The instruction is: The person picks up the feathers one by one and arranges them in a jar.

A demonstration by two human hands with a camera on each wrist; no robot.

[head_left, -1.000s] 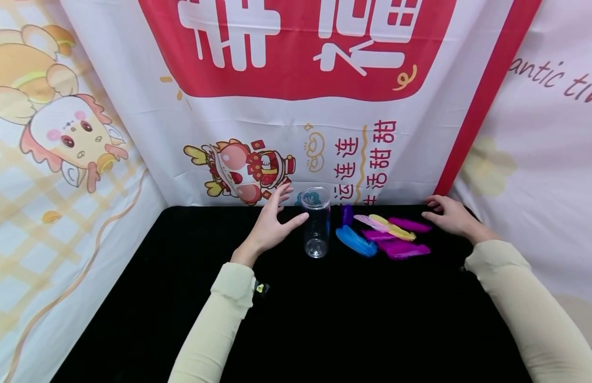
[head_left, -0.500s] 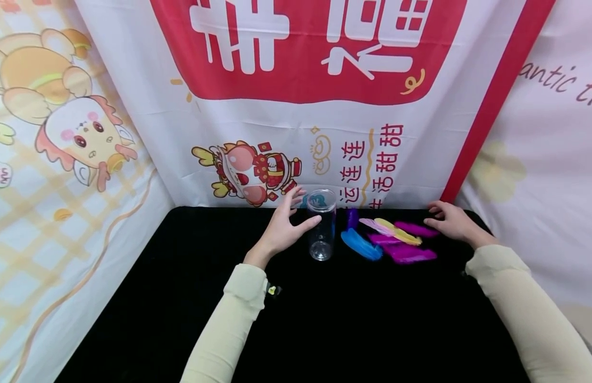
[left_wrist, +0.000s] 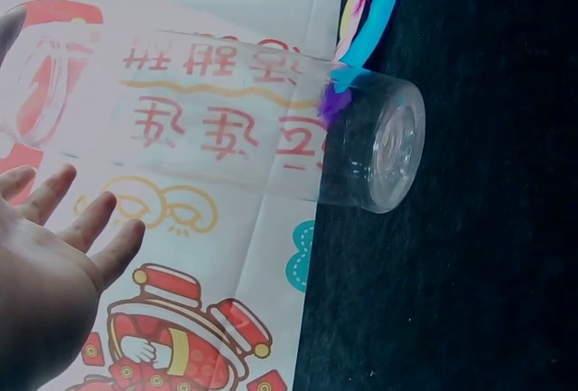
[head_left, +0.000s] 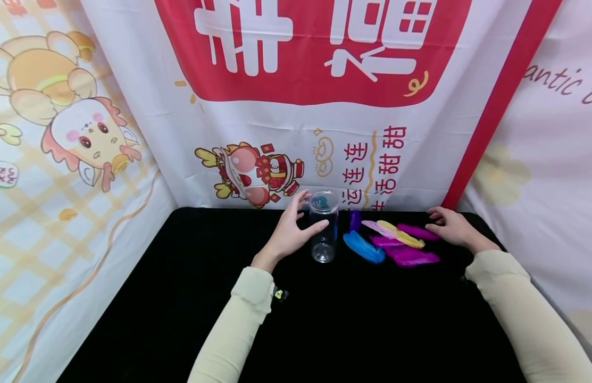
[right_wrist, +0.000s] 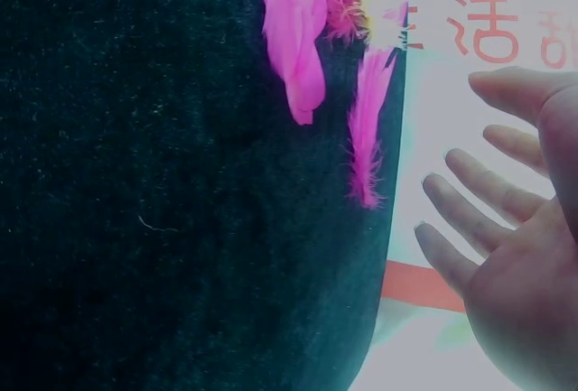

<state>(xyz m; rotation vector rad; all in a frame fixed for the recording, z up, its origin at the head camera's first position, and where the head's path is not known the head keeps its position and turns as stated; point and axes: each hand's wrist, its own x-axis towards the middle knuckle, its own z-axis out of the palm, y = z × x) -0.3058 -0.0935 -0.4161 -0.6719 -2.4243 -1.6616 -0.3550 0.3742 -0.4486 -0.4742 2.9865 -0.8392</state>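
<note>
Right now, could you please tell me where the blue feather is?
In the head view, the blue feather lies on the black table, between the clear container at its left and the magenta feathers at its right.

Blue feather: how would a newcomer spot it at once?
On the black table, find the clear jar. In the head view, just right of it lies the blue feather. It alone is bright blue; the purple feather behind it is darker.
</note>
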